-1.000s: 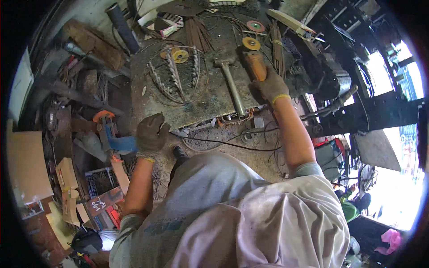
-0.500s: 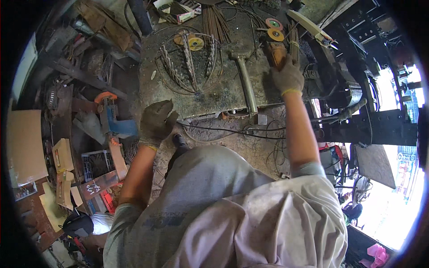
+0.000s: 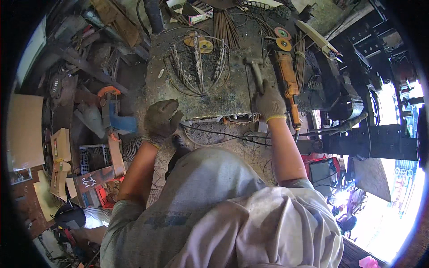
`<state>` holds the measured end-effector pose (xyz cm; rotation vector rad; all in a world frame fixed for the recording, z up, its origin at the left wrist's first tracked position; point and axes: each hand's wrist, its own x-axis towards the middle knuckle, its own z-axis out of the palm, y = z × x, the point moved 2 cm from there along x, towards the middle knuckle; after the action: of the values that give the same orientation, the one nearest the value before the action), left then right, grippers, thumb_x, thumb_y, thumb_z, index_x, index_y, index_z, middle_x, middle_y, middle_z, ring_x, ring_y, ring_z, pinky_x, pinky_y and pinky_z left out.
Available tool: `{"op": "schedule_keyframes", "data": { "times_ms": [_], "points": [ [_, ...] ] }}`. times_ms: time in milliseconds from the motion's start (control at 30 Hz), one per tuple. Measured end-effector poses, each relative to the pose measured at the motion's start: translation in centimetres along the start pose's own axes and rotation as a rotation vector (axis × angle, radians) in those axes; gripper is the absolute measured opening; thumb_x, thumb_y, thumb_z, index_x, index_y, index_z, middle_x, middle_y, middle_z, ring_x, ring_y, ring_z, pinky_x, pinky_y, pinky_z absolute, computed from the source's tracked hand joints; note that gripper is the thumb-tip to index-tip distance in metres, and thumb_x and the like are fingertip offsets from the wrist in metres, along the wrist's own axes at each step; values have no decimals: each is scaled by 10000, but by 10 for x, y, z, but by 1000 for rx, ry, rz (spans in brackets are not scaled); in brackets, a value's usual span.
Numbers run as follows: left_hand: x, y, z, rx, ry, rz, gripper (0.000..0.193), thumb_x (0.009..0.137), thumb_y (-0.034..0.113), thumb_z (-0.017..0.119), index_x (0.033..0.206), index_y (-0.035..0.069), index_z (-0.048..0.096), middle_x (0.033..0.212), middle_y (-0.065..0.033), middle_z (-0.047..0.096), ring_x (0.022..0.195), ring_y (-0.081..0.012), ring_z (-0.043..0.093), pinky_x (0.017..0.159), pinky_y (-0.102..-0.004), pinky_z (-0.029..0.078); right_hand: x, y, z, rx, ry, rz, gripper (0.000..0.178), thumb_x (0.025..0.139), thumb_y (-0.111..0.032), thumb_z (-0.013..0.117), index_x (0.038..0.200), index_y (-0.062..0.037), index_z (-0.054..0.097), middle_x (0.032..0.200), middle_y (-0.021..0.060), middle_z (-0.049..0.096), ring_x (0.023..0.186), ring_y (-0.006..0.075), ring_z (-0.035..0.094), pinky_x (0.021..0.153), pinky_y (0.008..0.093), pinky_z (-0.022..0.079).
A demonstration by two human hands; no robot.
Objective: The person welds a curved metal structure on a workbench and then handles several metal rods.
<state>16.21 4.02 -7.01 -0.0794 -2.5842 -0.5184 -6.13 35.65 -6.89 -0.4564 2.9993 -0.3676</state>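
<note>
My right hand, in a grey work glove, is closed around the handle of a hammer that lies on the metal worktable, its head pointing away from me. To the right of that hand rests an orange angle grinder, untouched. My left hand, in a dark dirty glove, hovers by the table's near left edge. Its fingers curve with the thumb apart, and nothing shows in them. Between and beyond my hands lies a fan-shaped metal piece of curved rods and twisted bars.
A yellow disc lies behind the metal piece, and another beyond the grinder. Bundled thin rods are at the back. A black cable runs below the front edge. A blue clamp-like tool stands left, near cardboard.
My right hand has let go of the angle grinder, moved left and taken hold of the hammer handle. The hammer's handle has swung slightly. My left hand stays at the near edge.
</note>
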Motion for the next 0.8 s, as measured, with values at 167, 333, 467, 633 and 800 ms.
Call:
{"op": "schedule_keyframes", "data": {
  "times_ms": [167, 333, 467, 633, 800],
  "points": [
    [5, 6, 0, 15, 7, 14, 341, 825, 235, 750, 1070, 2, 712, 1009, -196, 733, 919, -385, 705, 803, -470, 563, 24, 17, 3, -118, 50, -86, 444, 943, -242, 588, 1353, -86, 523, 1151, 304, 663, 1080, 465, 679, 901, 538, 562],
    [5, 2, 2, -83, -19, -11, 279, 820, 216, 751, 1022, 27, 715, 979, -186, 726, 866, -388, 701, 778, -480, 566, 24, 5, -20, -67, 92, 113, 388, 951, -323, 606, 1284, -124, 597, 1223, 268, 632, 1092, 460, 663, 896, 551, 550],
    [5, 8, 0, -12, 108, 50, 274, 808, 188, 763, 1027, 30, 710, 978, -186, 721, 846, -398, 698, 763, -476, 571, -5, -13, -18, 25, 361, -130, 429, 936, -372, 627, 1323, -186, 620, 1256, 229, 637, 1117, 430, 655, 915, 532, 543],
    [-1, -7, 0, -122, 93, -110, 207, 894, 172, 729, 1038, 25, 705, 973, -165, 725, 854, -327, 710, 785, -413, 574, -31, -42, 2, 249, 343, -204, 427, 894, -334, 687, 1290, -175, 668, 1296, 159, 639, 1133, 388, 653, 937, 485, 538],
    [67, -50, -44, -501, 232, -462, 258, 984, 260, 651, 1057, 21, 713, 894, -165, 711, 803, -258, 700, 731, -363, 529, -24, -33, 33, 340, 306, -181, 410, 902, -312, 689, 1284, -166, 671, 1292, 163, 638, 1146, 387, 646, 947, 469, 537]
  ]
}}
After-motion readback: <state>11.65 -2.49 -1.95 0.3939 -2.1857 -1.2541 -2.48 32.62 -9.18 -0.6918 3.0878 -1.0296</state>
